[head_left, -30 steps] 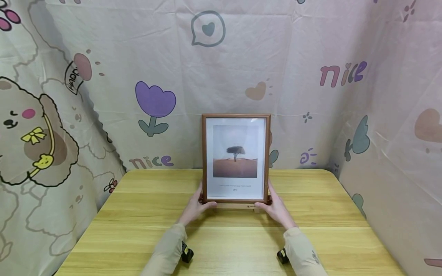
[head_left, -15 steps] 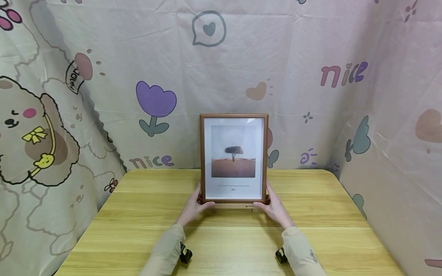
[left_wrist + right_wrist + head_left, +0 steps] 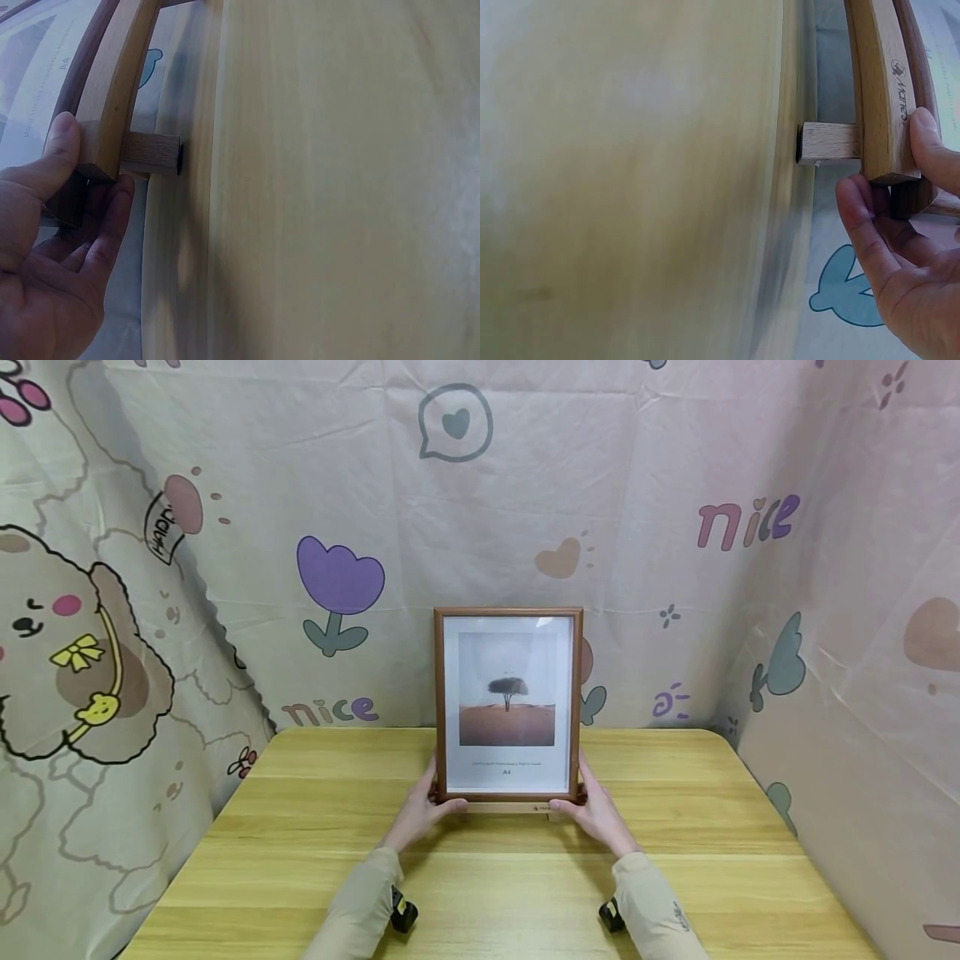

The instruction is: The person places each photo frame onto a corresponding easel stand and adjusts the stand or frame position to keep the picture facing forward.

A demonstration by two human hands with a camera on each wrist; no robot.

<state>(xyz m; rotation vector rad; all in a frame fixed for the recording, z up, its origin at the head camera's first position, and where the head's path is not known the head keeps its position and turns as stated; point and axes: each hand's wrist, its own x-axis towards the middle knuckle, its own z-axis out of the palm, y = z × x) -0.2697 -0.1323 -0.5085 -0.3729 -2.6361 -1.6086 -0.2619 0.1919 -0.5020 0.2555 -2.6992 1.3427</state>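
Observation:
A brown picture frame point(image 3: 507, 693) with a print of a lone tree stands nearly upright in the head view. Its bottom edge sits on a light wooden stand point(image 3: 501, 807). In the right wrist view the ledge of this wooden stand point(image 3: 885, 90) carries a printed logo, and a short foot point(image 3: 829, 142) sticks out below. My left hand point(image 3: 422, 810) grips the lower left corner, thumb at the front and fingers underneath. On the lower right corner my right hand point(image 3: 597, 810) holds in the same way. Whether the feet touch the table cannot be told.
The wooden table point(image 3: 315, 860) spreads around the stand on all sides. A printed cloth backdrop point(image 3: 480, 510) hangs close behind the table's far edge and along both sides. Dark wrist cameras point(image 3: 402, 912) sit below the sleeves.
Between the first and second frames the picture frame, stand and both hands shift very slightly left. From then to now they stay practically still, with the grip unchanged.

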